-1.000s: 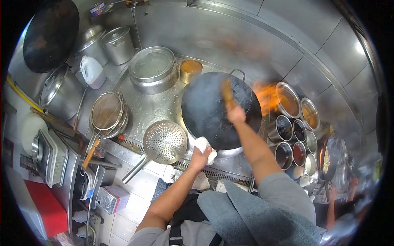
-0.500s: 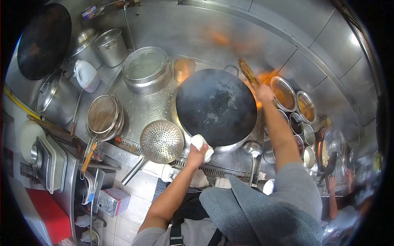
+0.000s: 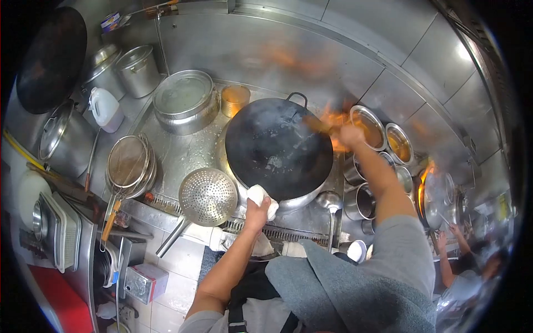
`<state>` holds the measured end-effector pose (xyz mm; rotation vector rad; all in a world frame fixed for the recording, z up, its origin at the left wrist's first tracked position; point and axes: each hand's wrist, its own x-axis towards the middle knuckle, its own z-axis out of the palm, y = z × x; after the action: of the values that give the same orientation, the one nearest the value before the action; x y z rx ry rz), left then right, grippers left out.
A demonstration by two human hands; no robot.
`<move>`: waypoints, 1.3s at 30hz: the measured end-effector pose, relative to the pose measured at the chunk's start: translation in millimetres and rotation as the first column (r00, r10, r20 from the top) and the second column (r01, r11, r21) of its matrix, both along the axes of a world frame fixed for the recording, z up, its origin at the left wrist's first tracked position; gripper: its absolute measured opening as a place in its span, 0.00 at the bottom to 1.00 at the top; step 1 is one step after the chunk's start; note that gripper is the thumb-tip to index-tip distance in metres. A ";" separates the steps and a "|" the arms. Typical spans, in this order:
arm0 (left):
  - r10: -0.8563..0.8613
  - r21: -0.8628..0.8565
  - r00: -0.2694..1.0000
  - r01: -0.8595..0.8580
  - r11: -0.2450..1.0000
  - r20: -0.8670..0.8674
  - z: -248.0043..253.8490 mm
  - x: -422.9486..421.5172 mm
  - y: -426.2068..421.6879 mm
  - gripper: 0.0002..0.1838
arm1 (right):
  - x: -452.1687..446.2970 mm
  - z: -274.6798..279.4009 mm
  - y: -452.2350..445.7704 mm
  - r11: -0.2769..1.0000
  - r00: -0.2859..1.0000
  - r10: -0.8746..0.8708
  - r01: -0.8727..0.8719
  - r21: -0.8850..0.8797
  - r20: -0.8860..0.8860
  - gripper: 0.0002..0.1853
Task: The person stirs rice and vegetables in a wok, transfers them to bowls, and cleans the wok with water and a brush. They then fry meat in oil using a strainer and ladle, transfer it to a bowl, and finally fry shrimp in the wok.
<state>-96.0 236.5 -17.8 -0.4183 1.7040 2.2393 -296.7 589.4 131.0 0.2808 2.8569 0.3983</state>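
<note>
My left hand (image 3: pixel 257 214) is closed round a white cloth (image 3: pixel 259 195) at the near edge of a large black wok (image 3: pixel 277 147). A little liquid or residue shows inside the wok, with steam over it. My right hand (image 3: pixel 350 136) grips a bamboo brush (image 3: pixel 317 125), blurred by motion, at the wok's upper right. Orange flame (image 3: pixel 335 117) rises behind that side. Left of the wok lies a perforated strainer (image 3: pixel 207 196); a ladle (image 3: pixel 330 201) rests at its lower right.
A wide pot (image 3: pixel 186 102) and an orange-filled tin (image 3: pixel 235 100) stand at the back. Sauce containers (image 3: pixel 399 142) line the right. Mesh strainers (image 3: pixel 127 161) sit left. Another person's arms (image 3: pixel 446 261) are at the far right, beside another flaming wok.
The brush went from inside the wok out past its right rim, then came back to its upper right edge. My left hand stays at the near rim. The view has shifted somewhat.
</note>
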 end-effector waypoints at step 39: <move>-0.240 -0.295 0.957 0.184 0.937 -0.164 -5.5 -0.1 -31.3 0.26 | 56.5 -15.2 -65.5 0.948 0.970 0.129 -0.059 -0.313 0.208 0.27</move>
<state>-96.1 205.2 -23.4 -0.0630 2.0665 1.9477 -240.2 523.9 115.8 0.0361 2.6599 -0.0012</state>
